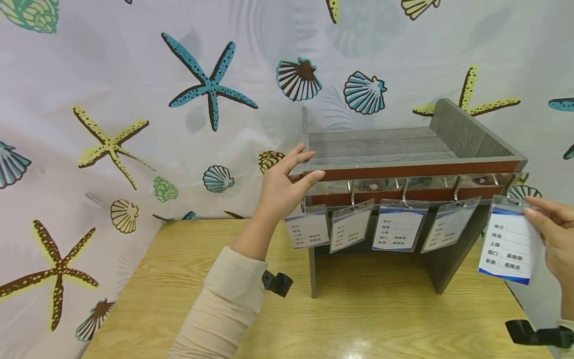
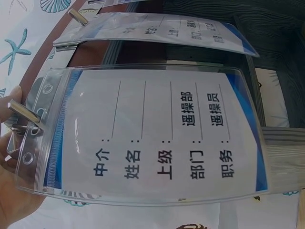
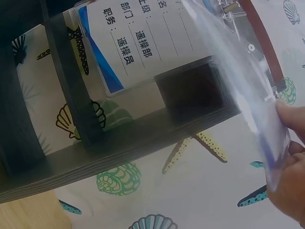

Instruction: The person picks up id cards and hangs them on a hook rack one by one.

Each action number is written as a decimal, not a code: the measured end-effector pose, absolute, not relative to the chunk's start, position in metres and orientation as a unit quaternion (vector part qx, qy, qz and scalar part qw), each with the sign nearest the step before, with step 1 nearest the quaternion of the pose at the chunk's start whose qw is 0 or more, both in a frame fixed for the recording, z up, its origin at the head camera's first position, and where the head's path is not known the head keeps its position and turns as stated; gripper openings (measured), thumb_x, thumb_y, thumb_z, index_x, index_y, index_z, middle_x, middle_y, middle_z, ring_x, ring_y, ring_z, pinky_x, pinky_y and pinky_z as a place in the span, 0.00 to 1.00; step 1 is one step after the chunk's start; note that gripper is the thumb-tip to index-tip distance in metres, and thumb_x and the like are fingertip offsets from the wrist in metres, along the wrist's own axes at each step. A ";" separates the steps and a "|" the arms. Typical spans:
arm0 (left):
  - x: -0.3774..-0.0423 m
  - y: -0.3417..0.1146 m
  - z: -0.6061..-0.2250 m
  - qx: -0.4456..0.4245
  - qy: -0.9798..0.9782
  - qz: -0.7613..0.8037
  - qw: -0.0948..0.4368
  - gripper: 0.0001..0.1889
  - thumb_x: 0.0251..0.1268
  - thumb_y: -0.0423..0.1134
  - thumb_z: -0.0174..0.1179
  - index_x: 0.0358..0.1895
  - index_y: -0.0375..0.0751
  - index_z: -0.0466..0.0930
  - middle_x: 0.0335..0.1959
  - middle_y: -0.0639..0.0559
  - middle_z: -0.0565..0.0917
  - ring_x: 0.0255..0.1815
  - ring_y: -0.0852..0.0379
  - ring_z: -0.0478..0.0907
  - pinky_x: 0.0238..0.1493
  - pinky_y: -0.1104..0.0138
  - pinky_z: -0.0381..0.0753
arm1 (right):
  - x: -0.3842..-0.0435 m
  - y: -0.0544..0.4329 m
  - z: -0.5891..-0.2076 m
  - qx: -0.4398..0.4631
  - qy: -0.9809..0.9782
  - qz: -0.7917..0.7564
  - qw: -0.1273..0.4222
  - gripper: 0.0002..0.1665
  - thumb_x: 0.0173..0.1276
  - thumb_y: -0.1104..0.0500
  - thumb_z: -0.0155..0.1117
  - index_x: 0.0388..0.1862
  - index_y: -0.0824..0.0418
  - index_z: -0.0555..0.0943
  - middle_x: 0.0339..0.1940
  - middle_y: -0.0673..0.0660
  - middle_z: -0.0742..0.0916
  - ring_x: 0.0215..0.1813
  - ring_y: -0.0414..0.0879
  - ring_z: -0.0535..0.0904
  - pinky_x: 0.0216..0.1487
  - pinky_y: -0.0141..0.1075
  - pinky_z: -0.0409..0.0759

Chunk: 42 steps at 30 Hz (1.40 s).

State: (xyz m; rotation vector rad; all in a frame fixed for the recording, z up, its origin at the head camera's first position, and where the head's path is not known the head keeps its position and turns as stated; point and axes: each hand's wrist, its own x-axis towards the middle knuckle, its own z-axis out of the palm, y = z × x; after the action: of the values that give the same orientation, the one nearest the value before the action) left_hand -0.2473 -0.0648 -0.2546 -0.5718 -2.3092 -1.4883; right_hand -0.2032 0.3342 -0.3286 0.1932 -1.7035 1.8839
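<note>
My left hand (image 1: 287, 182) holds the front left corner of a grey wood-grain rack (image 1: 376, 142), fingers at its side panel and thumb over the front. My right hand (image 1: 556, 229) pinches the upper right edge of a clear-sleeved badge (image 1: 508, 247) between thumb and finger. This badge's top overlaps the rightmost metal hook (image 1: 511, 184) in the head view. Seen edge-on, its sleeve (image 3: 252, 109) bends in the right wrist view. Other badges (image 1: 399, 227) hang from the remaining hooks, and one (image 2: 152, 133) fills the left wrist view with its hook through the middle hole.
A shiny strip (image 1: 421, 183) carrying the hooks runs along the rack's red-brown front. The rack's side panels stand on a light wooden table (image 1: 376, 309). Behind is a white cloth (image 1: 143, 65) printed with starfish and shells.
</note>
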 end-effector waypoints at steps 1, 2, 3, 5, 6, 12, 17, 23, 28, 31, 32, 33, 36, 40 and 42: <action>-0.251 -0.066 -0.258 -0.203 -0.810 -0.524 0.169 0.23 0.53 0.42 0.59 0.54 0.42 0.71 0.62 0.54 0.60 0.60 0.58 0.58 0.46 0.67 0.71 | -0.204 0.334 -0.329 0.072 -0.638 0.710 0.288 0.15 0.60 0.72 0.52 0.38 0.58 0.82 0.24 0.48 0.78 0.22 0.34 0.75 0.22 0.19 0.71; -0.252 -0.066 -0.260 -0.203 -0.810 -0.523 0.170 0.23 0.53 0.43 0.59 0.54 0.43 0.71 0.62 0.55 0.60 0.60 0.59 0.58 0.46 0.68 0.71 | -0.204 0.334 -0.329 0.073 -0.636 0.715 0.282 0.15 0.60 0.72 0.52 0.37 0.58 0.82 0.24 0.48 0.78 0.22 0.34 0.75 0.21 0.19 0.72; -0.253 -0.067 -0.261 -0.203 -0.810 -0.522 0.172 0.23 0.52 0.44 0.59 0.54 0.43 0.71 0.62 0.55 0.60 0.60 0.59 0.59 0.46 0.69 0.72 | -0.205 0.333 -0.329 0.073 -0.635 0.718 0.277 0.15 0.60 0.72 0.51 0.36 0.58 0.82 0.24 0.48 0.79 0.22 0.34 0.75 0.21 0.20 0.72; -0.253 -0.067 -0.262 -0.203 -0.811 -0.520 0.173 0.23 0.52 0.45 0.59 0.54 0.44 0.71 0.62 0.56 0.60 0.60 0.60 0.59 0.46 0.69 0.72 | -0.206 0.333 -0.329 0.076 -0.627 0.728 0.269 0.16 0.59 0.73 0.51 0.35 0.58 0.82 0.23 0.48 0.79 0.22 0.34 0.75 0.21 0.20 0.72; -0.253 -0.067 -0.262 -0.204 -0.811 -0.521 0.172 0.23 0.52 0.45 0.59 0.54 0.44 0.71 0.62 0.56 0.60 0.60 0.60 0.59 0.46 0.70 0.72 | -0.206 0.332 -0.329 0.076 -0.625 0.730 0.266 0.17 0.59 0.74 0.50 0.34 0.58 0.82 0.23 0.48 0.79 0.22 0.34 0.75 0.21 0.20 0.72; -0.239 -0.063 -0.250 -0.196 -0.811 -0.526 0.163 0.22 0.54 0.39 0.59 0.54 0.38 0.70 0.63 0.50 0.60 0.59 0.56 0.60 0.46 0.68 0.72 | -0.206 0.332 -0.330 0.073 -0.649 0.702 0.283 0.17 0.59 0.75 0.51 0.34 0.58 0.82 0.22 0.48 0.76 0.22 0.34 0.70 0.22 0.18 0.67; -0.227 -0.060 -0.239 -0.189 -0.817 -0.520 0.163 0.21 0.55 0.34 0.58 0.53 0.33 0.69 0.62 0.44 0.60 0.60 0.52 0.59 0.47 0.66 0.71 | -0.210 0.332 -0.332 0.038 -0.739 0.588 0.327 0.19 0.59 0.76 0.49 0.37 0.56 0.81 0.21 0.45 0.73 0.23 0.34 0.65 0.22 0.19 0.63; -0.246 -0.064 -0.256 -0.200 -0.811 -0.525 0.163 0.23 0.53 0.40 0.59 0.54 0.39 0.70 0.63 0.51 0.60 0.61 0.56 0.58 0.47 0.68 0.71 | -0.212 0.330 -0.337 0.000 -0.775 0.536 0.335 0.17 0.61 0.74 0.49 0.41 0.58 0.80 0.23 0.45 0.71 0.24 0.36 0.62 0.25 0.19 0.63; -0.252 -0.066 -0.264 -0.206 -0.812 -0.520 0.165 0.24 0.53 0.44 0.59 0.54 0.41 0.71 0.63 0.54 0.60 0.61 0.59 0.58 0.46 0.69 0.71 | -0.212 0.325 -0.340 -0.062 -0.774 0.536 0.332 0.16 0.61 0.71 0.50 0.42 0.58 0.79 0.24 0.44 0.73 0.26 0.36 0.64 0.28 0.19 0.65; -0.252 -0.066 -0.266 -0.210 -0.811 -0.520 0.167 0.24 0.53 0.46 0.59 0.54 0.42 0.71 0.63 0.55 0.60 0.60 0.60 0.58 0.46 0.70 0.71 | -0.212 0.322 -0.340 -0.081 -0.767 0.541 0.334 0.16 0.61 0.71 0.50 0.43 0.59 0.78 0.24 0.44 0.74 0.27 0.36 0.65 0.28 0.19 0.65; -0.252 -0.066 -0.266 -0.213 -0.810 -0.519 0.169 0.24 0.53 0.46 0.59 0.54 0.42 0.71 0.63 0.54 0.60 0.60 0.60 0.58 0.46 0.70 0.71 | -0.213 0.322 -0.339 -0.082 -0.763 0.546 0.335 0.16 0.61 0.71 0.50 0.43 0.59 0.78 0.25 0.44 0.75 0.27 0.36 0.66 0.28 0.19 0.65; -0.253 -0.066 -0.266 -0.217 -0.811 -0.516 0.172 0.24 0.53 0.46 0.58 0.54 0.42 0.71 0.62 0.54 0.60 0.60 0.60 0.58 0.46 0.69 0.71 | -0.213 0.322 -0.339 -0.080 -0.760 0.550 0.336 0.15 0.61 0.71 0.50 0.44 0.60 0.78 0.25 0.44 0.75 0.27 0.36 0.66 0.28 0.18 0.66; -0.255 -0.067 -0.266 -0.226 -0.818 -0.496 0.181 0.24 0.54 0.47 0.57 0.55 0.44 0.70 0.63 0.54 0.60 0.61 0.61 0.57 0.47 0.69 0.71 | -0.213 0.322 -0.336 -0.068 -0.745 0.570 0.338 0.15 0.61 0.71 0.50 0.44 0.62 0.78 0.27 0.45 0.76 0.30 0.36 0.68 0.31 0.18 0.67; -0.256 -0.072 -0.268 -0.243 -0.834 -0.455 0.194 0.26 0.58 0.50 0.53 0.59 0.46 0.65 0.64 0.55 0.57 0.62 0.62 0.55 0.52 0.66 0.67 | -0.213 0.321 -0.333 -0.051 -0.727 0.595 0.340 0.14 0.61 0.70 0.50 0.44 0.64 0.78 0.29 0.47 0.76 0.33 0.37 0.69 0.34 0.17 0.68; -0.254 -0.076 -0.270 -0.247 -0.839 -0.441 0.201 0.27 0.60 0.50 0.50 0.62 0.47 0.60 0.64 0.55 0.56 0.62 0.62 0.54 0.54 0.66 0.64 | -0.213 0.321 -0.332 -0.048 -0.723 0.599 0.341 0.14 0.61 0.70 0.50 0.44 0.64 0.78 0.31 0.47 0.76 0.34 0.37 0.69 0.36 0.17 0.67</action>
State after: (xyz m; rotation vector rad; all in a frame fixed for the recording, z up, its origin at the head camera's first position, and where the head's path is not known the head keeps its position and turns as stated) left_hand -0.2543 -0.0756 -0.2695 -0.6914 -2.3437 -1.2328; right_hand -0.2126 0.3208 -0.3322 -0.1251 -1.8802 1.5583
